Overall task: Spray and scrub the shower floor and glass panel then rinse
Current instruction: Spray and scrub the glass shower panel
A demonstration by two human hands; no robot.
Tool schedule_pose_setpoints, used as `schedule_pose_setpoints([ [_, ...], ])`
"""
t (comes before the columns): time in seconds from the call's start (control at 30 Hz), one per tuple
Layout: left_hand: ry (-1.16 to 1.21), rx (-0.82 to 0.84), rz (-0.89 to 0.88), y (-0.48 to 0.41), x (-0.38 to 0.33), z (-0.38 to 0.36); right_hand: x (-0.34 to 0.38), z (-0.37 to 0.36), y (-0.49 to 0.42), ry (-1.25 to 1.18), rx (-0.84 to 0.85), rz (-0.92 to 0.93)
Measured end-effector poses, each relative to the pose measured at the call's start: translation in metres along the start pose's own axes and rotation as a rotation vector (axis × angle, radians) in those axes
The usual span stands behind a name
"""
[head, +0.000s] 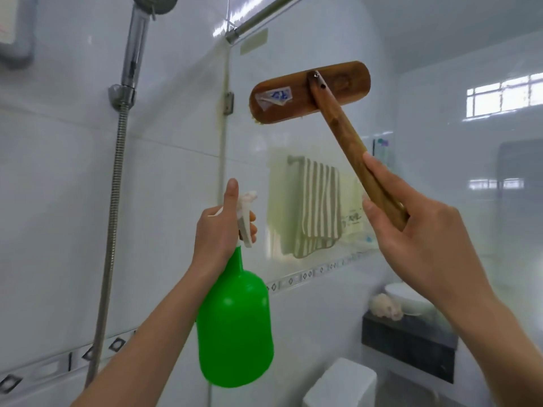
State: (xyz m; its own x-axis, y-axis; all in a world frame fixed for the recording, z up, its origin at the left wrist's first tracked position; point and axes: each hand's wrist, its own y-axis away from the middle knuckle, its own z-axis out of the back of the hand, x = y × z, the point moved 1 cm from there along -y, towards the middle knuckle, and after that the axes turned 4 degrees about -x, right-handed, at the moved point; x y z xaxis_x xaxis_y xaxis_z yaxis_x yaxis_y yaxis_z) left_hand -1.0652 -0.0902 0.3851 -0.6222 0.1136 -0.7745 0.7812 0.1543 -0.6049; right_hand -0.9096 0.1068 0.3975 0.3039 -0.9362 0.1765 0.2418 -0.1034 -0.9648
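My left hand [219,230] grips the neck and white trigger of a green spray bottle [235,324], held upright in the lower middle with its nozzle toward the glass panel [440,171]. My right hand [417,236] holds the wooden handle of a scrub brush [308,92]. The brush's long wooden head is pressed bristles-first against the glass, high up, above and right of the bottle. The glass looks hazy and wet. The shower floor is out of view.
A chrome shower head with its hose [117,177] hangs on the tiled wall at left. Behind the glass are a striped towel [317,207] on a rail, a toilet tank [340,383] and a basin on a dark counter [408,345].
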Motion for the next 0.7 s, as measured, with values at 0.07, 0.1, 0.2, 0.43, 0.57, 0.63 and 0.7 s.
schedule_pose_setpoints([
  [0.07, -0.008, -0.036, -0.002, -0.004, 0.006, 0.000, 0.000, -0.001, 0.001, 0.001, -0.006, -0.005],
  [0.1, -0.004, -0.041, 0.001, -0.005, 0.009, 0.000, 0.000, -0.002, 0.001, 0.007, -0.010, -0.001],
  [0.2, 0.027, 0.010, 0.020, -0.010, 0.020, 0.001, 0.002, -0.005, -0.001, 0.020, -0.018, -0.002],
  [0.43, -0.021, 0.009, -0.012, -0.008, 0.026, 0.001, 0.004, -0.015, -0.004, 0.061, -0.005, 0.007],
  [0.57, 0.023, 0.049, 0.016, -0.009, 0.028, 0.004, 0.005, -0.021, -0.003, 0.065, -0.001, 0.010],
  [0.63, 0.000, 0.027, 0.000, -0.008, 0.029, 0.004, 0.006, -0.023, -0.002, 0.059, -0.006, 0.012],
  [0.7, 0.018, 0.022, -0.003, -0.007, 0.030, 0.004, 0.006, -0.024, 0.000, 0.061, -0.009, 0.024],
])
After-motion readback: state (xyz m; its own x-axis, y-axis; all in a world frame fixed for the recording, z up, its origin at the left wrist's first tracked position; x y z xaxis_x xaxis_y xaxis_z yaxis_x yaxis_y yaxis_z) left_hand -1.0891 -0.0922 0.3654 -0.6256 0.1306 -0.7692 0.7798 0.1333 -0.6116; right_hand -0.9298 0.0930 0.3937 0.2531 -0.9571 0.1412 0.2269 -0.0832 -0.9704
